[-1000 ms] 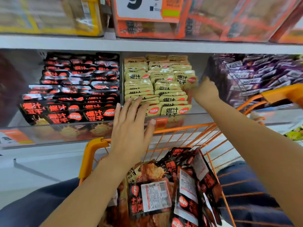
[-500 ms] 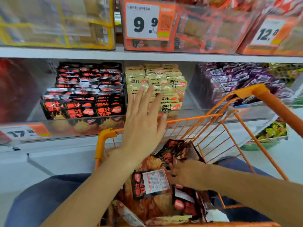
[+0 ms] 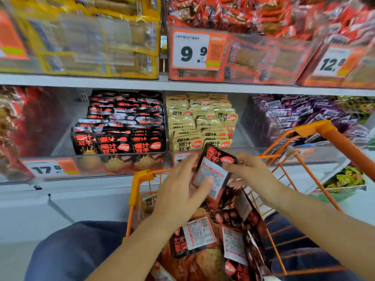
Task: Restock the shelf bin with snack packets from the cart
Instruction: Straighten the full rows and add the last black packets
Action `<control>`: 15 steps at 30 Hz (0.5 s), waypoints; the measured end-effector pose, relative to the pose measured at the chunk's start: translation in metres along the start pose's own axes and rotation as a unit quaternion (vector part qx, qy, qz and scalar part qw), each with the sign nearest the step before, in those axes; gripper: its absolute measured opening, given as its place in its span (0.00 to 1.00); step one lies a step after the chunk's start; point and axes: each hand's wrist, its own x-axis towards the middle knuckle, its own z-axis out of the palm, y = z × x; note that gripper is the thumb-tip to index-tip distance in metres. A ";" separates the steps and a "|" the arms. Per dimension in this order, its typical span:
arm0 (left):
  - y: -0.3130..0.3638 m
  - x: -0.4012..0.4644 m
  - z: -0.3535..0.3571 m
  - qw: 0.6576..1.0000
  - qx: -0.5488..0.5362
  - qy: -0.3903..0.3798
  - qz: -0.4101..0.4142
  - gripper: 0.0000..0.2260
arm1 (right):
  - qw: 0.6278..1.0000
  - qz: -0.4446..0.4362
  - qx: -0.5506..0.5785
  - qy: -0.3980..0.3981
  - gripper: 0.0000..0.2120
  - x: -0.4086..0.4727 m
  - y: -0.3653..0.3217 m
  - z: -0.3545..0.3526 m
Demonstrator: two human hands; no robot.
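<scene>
Where the shelf (image 3: 182, 85) crosses the view, clear-fronted bins in a row beneath it, more bins above. Under it from the left: a red bin (image 3: 18, 126) at the left edge, a black bin (image 3: 121, 126) full of black-and-red packets in rows, a tan bin (image 3: 200, 122) of cream packets just beside it, a purple bin (image 3: 304, 116) toward the right edge. Price tags on the fronts: 17.8 tag (image 3: 50, 168) low at the left, 9.9 tag (image 3: 194, 50) on an upper bin, 12.8 tag (image 3: 332, 61) at upper right.

In front of the shelf, an orange wire cart (image 3: 140, 179), its rim just below the bin fronts, loose black packets (image 3: 194, 236) piled inside with white labels up. Dark trousers (image 3: 77, 252) below, either side of the cart.

Above the cart's far edge, in front of the tan bin's lower lip, one held packet (image 3: 213, 171), tilted, label toward the camera. Right hand (image 3: 251, 177) gripping its right edge, fingers (image 3: 230, 168) curled and clamped on it near the top corner. Left hand (image 3: 178, 191) beside the packet's left edge, fingers spread apart and fairly straight, blurred; touching the packet or just short of it, cannot tell.
</scene>
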 end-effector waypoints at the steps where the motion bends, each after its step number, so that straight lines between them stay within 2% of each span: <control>1: 0.001 -0.001 0.003 0.999 0.000 -0.034 0.002 0.36 | 0.999 0.007 0.040 -0.022 0.06 -0.005 -0.003 0.003; 3: -0.001 -0.001 0.010 0.997 -0.029 -0.071 -0.009 0.33 | 0.989 0.025 0.109 -0.102 0.16 -0.013 -0.008 0.008; 5: -0.002 0.001 0.011 0.993 -0.100 -0.035 -0.053 0.24 | 0.985 0.013 0.132 -0.107 0.18 -0.016 -0.015 0.010; 7: -0.003 0.004 0.006 0.978 -0.185 0.001 -0.095 0.22 | 0.990 -0.013 0.143 -0.012 0.17 -0.009 -0.016 0.011; 9: -0.001 0.005 0.000 0.959 -0.257 0.021 -0.117 0.10 | 0.989 -0.035 0.115 0.087 0.13 0.001 -0.011 0.014; 10: 0.001 0.006 -0.005 0.951 -0.281 0.028 -0.125 0.06 | 0.989 -0.047 0.101 0.099 0.10 0.005 -0.009 0.017; 11: 0.003 0.008 -0.010 0.942 -0.306 0.036 -0.132 0.05 | 0.991 -0.060 0.085 0.079 0.08 0.006 -0.008 0.023; 13: 0.005 0.009 -0.023 0.927 -0.339 0.060 -0.146 0.06 | 0.996 -0.078 0.052 -0.010 0.11 0.010 -0.008 0.037; 15: 0.004 0.009 -0.042 0.930 -0.328 0.089 -0.140 0.06 | 0.991 -0.110 0.043 -0.057 0.08 0.013 -0.014 0.056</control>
